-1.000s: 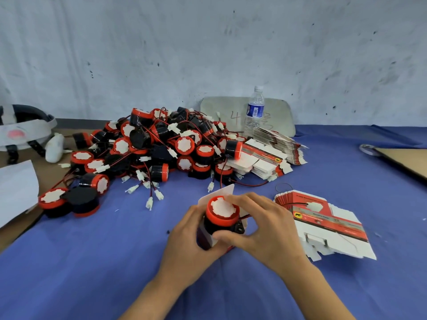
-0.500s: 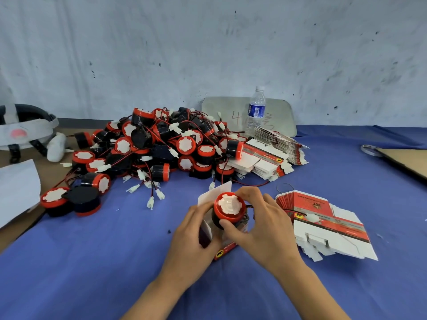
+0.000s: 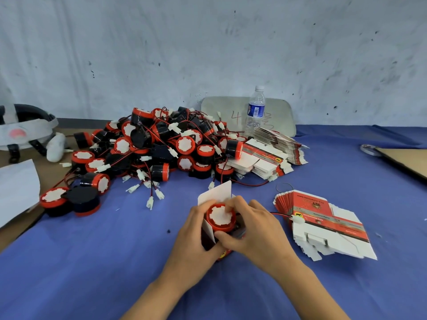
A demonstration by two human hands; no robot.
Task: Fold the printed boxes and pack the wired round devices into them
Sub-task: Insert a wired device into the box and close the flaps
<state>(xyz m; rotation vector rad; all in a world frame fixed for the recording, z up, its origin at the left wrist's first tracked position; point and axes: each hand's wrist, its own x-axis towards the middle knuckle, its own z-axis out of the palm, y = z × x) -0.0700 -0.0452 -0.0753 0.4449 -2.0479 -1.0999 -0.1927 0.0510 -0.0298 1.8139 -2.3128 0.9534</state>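
Observation:
My left hand [image 3: 194, 239] holds a folded printed box [image 3: 216, 192] upright on the blue cloth, its white flap standing up behind. My right hand [image 3: 256, 229] grips a round red-and-black device [image 3: 220, 218] with thumb and fingers, and the device sits in the box's open top. Its red wire runs right to a white connector [image 3: 297, 219] lying on a stack of flat printed boxes [image 3: 323, 225]. A large heap of the same wired devices [image 3: 161, 146] lies behind.
More flat boxes [image 3: 272, 155] are stacked right of the heap, beside a water bottle [image 3: 255, 112]. A white headset [image 3: 25, 130] and paper [image 3: 16, 188] lie on the left. Cardboard [image 3: 406, 162] sits at the far right on the blue cloth [image 3: 92, 262].
The device has sunk lower into the box's opening. My right hand has shifted over its top, and the wire's connector has slid a little along the flat box stack.

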